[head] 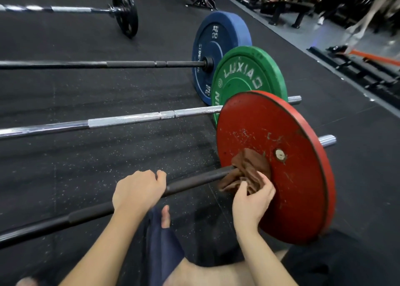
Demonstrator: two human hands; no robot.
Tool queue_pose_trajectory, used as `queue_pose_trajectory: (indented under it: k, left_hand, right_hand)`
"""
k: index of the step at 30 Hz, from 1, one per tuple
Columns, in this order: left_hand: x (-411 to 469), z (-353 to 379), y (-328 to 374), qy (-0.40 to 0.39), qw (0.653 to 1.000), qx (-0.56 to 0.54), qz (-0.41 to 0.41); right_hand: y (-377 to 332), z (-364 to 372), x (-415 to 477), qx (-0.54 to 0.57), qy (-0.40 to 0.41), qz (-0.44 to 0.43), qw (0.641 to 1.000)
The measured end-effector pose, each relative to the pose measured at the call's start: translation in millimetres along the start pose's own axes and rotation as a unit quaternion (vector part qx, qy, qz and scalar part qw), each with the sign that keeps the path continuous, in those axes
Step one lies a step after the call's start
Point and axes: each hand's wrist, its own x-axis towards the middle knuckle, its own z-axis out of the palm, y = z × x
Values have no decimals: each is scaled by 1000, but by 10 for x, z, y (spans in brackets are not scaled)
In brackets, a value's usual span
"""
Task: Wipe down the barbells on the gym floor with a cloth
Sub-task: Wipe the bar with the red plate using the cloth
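Brown cloth (249,173) bunched on dark bar (194,180), right against inner face of red plate (281,129). Right hand (252,201) pinching cloth's lower folds, thumb and fingers closed on it. Left hand (138,190) wrapped over same bar, further out from red plate, steadying it. Tip imo: wrap cloth fully round shaft, squeeze, twist at the red plate, then drag away from it toward left hand. Firm left grip so bar won't roll. Silver bar (129,120) just behind red plate probably next.
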Motion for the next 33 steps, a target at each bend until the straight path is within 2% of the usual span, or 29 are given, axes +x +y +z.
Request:
queue_pose_trajectory:
  k: [2, 3, 8, 10, 11, 14, 15, 17, 19, 21, 23, 26, 28, 29, 31, 33]
  left_hand:
    - [-10, -10, -5, 0, 1000, 0, 4]
    - [-15, -15, -2, 1, 1000, -1, 6]
    - [-22, -24, 15, -1, 1000, 5, 6]
    - [-33, -25, 14, -4, 1000, 5, 6]
    - [-36, -27, 12, -4, 1000, 3, 5]
    - [-32, -48, 27, 4, 1000, 5, 15]
    - [-27, -43, 25, 5, 1000, 6, 17]
    - [-28, -39, 23, 8, 1000, 8, 16]
    - [-33, -39, 15, 12, 1000, 8, 17]
    - [-40, -32, 9, 12, 1000, 17, 20]
    - [-58, -24, 9, 13, 999, 19, 23]
    - [-81, -33, -1, 14, 999, 19, 23]
    - [-93, -43, -2, 11, 999, 20, 24]
    - [-103, -49, 3, 9, 999, 18, 25]
    - [-113, -61, 11, 6, 1000, 10, 24]
    - [-109, -55, -5, 5, 1000, 7, 20]
  right_hand:
    - [-30, 93, 42, 126, 25, 176, 976]
    - [-26, 139, 54, 186, 22, 223, 957]
    - [9, 217, 234, 298, -16, 343, 891]
    - [24, 156, 249, 328, -68, 387, 859]
    - [36, 122, 233, 317, -97, 388, 860]
    - [77, 80, 168, 245, -116, 347, 898]
    - [26, 63, 124, 196, -107, 314, 923]
    - [-96, -23, 29, 76, -93, 201, 972]
    - [-253, -139, -48, 4, -85, 63, 994]
    - [-404, -221, -14, -7, -66, -68, 996]
    - [-439, -190, 166, -58, -70, -164, 982]
    - [-297, -7, 359, -215, -111, -226, 944]
    - [-143, 99, 267, -264, -96, -240, 929]
    - [-75, 141, 175, -253, -79, -217, 939]
    - [34, 179, -11, -184, -45, -107, 976]
    - [167, 168, -154, -117, -58, 28, 991]
